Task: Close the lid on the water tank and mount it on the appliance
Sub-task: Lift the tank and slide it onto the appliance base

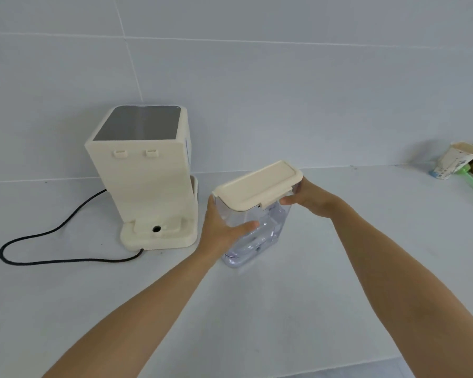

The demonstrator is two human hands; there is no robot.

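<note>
Water tank [257, 227]: clear body, cream lid [257, 185] down, tilted

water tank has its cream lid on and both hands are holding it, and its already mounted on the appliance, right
Not quite. The head view shows the water tank, with its cream lid on and held by the left hand and right hand, but it is not mounted. It is to the right of the appliance, apart from it, and the appliance's base ledge is bare.
</note>
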